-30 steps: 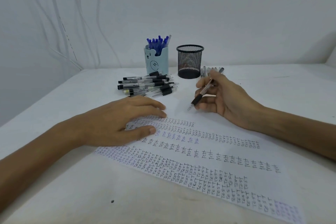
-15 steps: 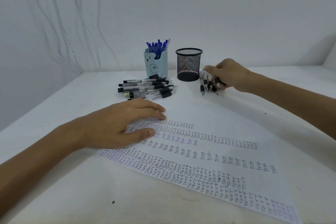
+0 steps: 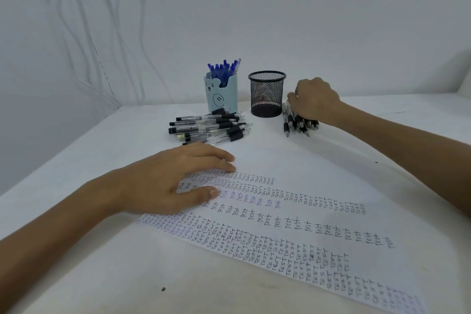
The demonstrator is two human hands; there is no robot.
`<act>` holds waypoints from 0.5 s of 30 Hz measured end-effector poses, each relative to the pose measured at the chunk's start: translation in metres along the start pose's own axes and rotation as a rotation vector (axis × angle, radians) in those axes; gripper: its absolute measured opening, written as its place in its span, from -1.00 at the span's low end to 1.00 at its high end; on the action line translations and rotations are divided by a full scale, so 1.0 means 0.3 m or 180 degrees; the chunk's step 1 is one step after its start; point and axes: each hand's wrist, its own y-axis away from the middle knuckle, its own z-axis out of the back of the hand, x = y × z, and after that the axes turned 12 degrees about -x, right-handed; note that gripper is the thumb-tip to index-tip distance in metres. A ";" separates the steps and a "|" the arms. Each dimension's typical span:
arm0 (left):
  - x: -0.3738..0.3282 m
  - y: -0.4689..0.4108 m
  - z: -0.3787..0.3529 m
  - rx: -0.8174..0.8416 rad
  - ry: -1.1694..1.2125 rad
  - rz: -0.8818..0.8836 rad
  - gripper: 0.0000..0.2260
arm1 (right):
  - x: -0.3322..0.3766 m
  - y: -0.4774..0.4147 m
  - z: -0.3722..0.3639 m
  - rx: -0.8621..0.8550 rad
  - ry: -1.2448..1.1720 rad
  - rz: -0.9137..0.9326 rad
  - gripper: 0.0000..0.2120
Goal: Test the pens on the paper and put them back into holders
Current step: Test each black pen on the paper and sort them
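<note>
My left hand (image 3: 173, 181) lies flat, fingers straight, on the paper (image 3: 318, 186) at lower centre. Further right, past the loose pen pile (image 3: 211, 127), bear holder (image 3: 221, 95) and mesh holder (image 3: 266, 94), my right hand (image 3: 314, 100) covers a pen row (image 3: 298, 125); whether it pinches one, I cannot tell.

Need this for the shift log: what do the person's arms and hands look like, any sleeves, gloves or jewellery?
The left hand and right hand are bare, no gloves. The left forearm and right forearm are bare to the frame edge: no sleeve, watch or bracelet. No ring shows on the left hand; the right hand's fingers are mostly hidden.
</note>
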 end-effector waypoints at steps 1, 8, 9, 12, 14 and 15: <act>0.001 0.001 -0.001 0.0001 0.0005 -0.0003 -0.56 | 0.009 0.008 0.006 -0.0047 0.0049 0.0059 -0.70; 0.001 -0.001 -0.001 -0.0003 0.0008 -0.0034 -0.55 | 0.101 0.092 0.025 -0.0447 -0.0005 0.1034 -0.76; 0.001 -0.001 0.000 -0.0014 -0.0013 -0.0038 -0.55 | 0.116 0.103 0.018 -0.0433 -0.0176 0.1261 -0.79; -0.002 -0.005 0.002 -0.0032 -0.0079 -0.0073 -0.58 | 0.156 0.135 -0.004 -0.0277 -0.0687 0.2162 -0.89; -0.003 -0.009 0.006 -0.0133 -0.0136 -0.0121 -0.62 | 0.175 0.153 -0.022 -0.0225 -0.0738 0.2616 -0.86; 0.000 -0.012 0.009 -0.0240 -0.0187 -0.0146 -0.64 | 0.183 0.159 -0.029 -0.0238 -0.0725 0.2759 -0.82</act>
